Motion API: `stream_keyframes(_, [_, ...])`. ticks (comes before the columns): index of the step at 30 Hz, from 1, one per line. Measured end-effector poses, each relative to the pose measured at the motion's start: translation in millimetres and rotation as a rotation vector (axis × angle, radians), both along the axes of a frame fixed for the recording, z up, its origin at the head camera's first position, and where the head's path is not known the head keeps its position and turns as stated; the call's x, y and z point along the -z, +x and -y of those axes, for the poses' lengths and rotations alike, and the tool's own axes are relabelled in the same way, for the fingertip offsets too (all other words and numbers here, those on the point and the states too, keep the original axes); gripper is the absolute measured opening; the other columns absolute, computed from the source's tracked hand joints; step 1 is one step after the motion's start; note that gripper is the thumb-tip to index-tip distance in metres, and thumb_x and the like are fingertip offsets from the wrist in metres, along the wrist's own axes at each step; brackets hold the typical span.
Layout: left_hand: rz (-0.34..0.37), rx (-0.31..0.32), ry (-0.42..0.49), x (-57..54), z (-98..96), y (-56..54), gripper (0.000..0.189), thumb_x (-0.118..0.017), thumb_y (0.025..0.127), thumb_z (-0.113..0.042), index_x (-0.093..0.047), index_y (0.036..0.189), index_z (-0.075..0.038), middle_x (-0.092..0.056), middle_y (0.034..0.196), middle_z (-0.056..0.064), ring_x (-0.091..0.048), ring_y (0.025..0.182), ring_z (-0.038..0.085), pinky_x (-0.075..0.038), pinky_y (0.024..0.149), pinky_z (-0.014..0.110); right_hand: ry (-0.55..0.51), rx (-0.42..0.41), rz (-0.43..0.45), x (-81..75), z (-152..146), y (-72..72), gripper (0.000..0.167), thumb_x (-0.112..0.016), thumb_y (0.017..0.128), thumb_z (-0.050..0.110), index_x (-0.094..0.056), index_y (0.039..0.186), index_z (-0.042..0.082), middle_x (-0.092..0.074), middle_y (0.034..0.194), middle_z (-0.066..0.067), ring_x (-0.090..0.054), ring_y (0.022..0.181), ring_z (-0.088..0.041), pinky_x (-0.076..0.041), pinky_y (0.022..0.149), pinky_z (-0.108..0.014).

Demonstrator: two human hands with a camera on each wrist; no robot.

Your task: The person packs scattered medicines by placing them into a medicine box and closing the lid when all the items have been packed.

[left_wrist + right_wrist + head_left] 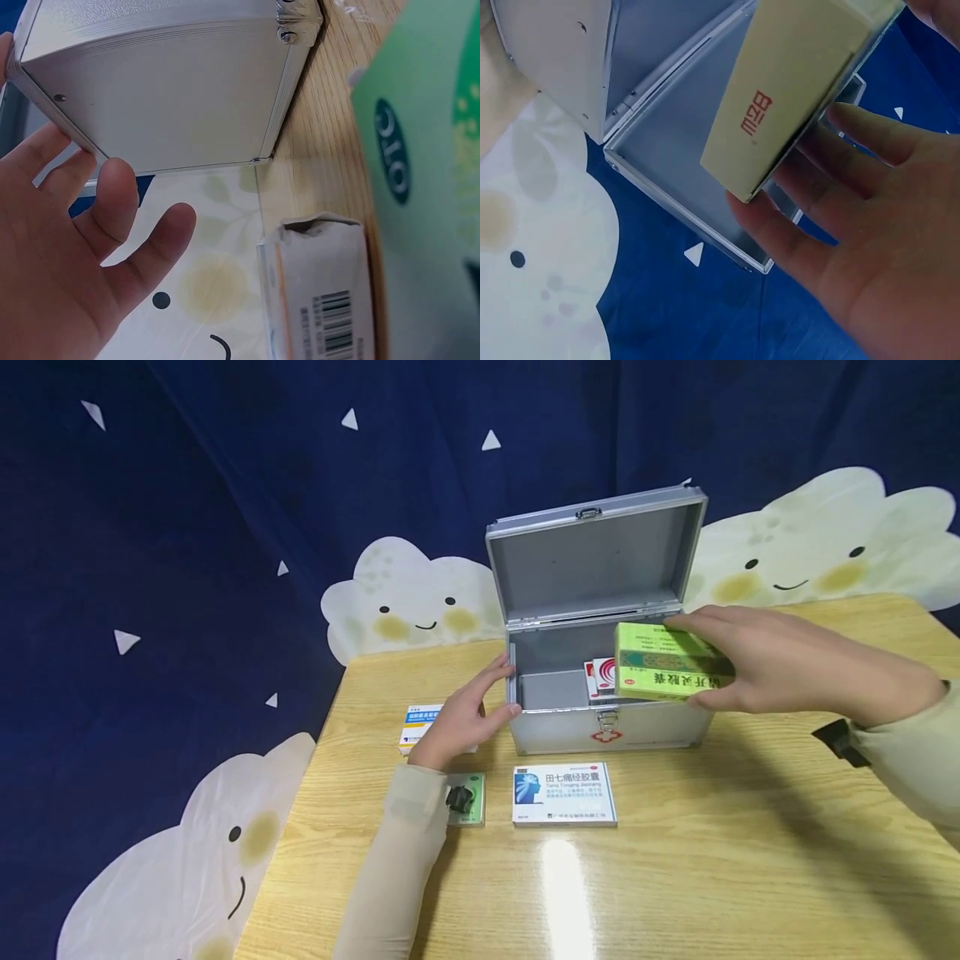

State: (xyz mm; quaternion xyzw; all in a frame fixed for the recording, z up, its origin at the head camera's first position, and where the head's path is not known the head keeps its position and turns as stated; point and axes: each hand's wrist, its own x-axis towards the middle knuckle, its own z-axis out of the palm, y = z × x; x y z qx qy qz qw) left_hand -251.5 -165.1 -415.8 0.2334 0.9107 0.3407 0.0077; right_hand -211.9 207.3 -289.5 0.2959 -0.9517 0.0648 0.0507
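A silver metal first-aid case (562, 732) stands on the table with its lid (600, 564) raised. My right hand (757, 660) grips a yellow-green medicine box (660, 652) over the case's right part. In the right wrist view, the side of that medicine box (780, 90) faces the camera, with fingers along its lower edge. Red-and-white medicine boxes (602, 675) lie inside the case, partly hidden by the held box. The fingers of my left hand (468, 710) touch the case's left rim, loosely spread; the left wrist view shows this hand (67, 240) beside the case's side wall.
A white-and-blue medicine box (564, 793) lies in front of the case. Left of it, a green box (472, 802) is partly covered by the left wrist. A white, blue and yellow box (417, 727) lies farther left. Behind the table hangs a dark blue curtain (420, 468) with clouds.
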Motion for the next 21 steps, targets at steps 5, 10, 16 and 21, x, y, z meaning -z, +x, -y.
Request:
stream_keyframes(5, [0.005,0.002,-0.002,-0.5,0.4,-0.9,0.064,-0.057,0.095,-0.049,-0.038,0.152,-0.029,-0.018,0.164,-0.025,-0.043,0.056,0.013,-0.048,0.061,0.026,-0.007,-0.021,0.007,-0.4,3.5,-2.0,0.086,-0.085,0.073,0.035,-0.047,0.146,0.009,-0.061,0.135,-0.013,-0.061,0.112,-0.028,-0.051,0.090,-0.050])
stream_keyframes(10, [0.005,0.005,0.007,-0.3,-0.1,-0.3,0.064,-0.058,0.095,-0.048,-0.038,0.152,-0.028,-0.018,0.165,-0.023,-0.043,0.056,0.013,-0.047,0.060,0.026,-0.019,-0.032,0.024,0.4,6.3,-4.3,0.084,-0.084,0.074,0.035,-0.047,0.146,0.011,-0.059,0.139,-0.011,-0.059,0.116,-0.029,-0.050,0.093,-0.053])
stream_keyframes(16, [0.019,0.013,0.012,0.4,-2.1,-0.2,0.063,-0.057,0.095,-0.050,-0.038,0.152,-0.030,-0.017,0.165,-0.023,-0.042,0.055,0.013,-0.047,0.060,0.026,-0.029,-0.041,0.043,2.5,7.0,-8.6,0.084,-0.084,0.075,0.034,-0.047,0.146,0.010,-0.057,0.142,-0.012,-0.058,0.121,-0.031,-0.049,0.096,-0.055])
stream_keyframes(21, [0.013,0.002,0.021,-0.3,-1.1,0.0,0.064,-0.058,0.095,-0.048,-0.039,0.152,-0.027,-0.019,0.164,-0.023,-0.042,0.054,0.014,-0.046,0.058,0.027,-0.016,-0.061,0.056,1.1,14.7,-21.1,0.081,-0.082,0.076,0.033,-0.048,0.145,0.009,-0.057,0.141,-0.014,-0.057,0.124,-0.032,-0.048,0.099,-0.056])
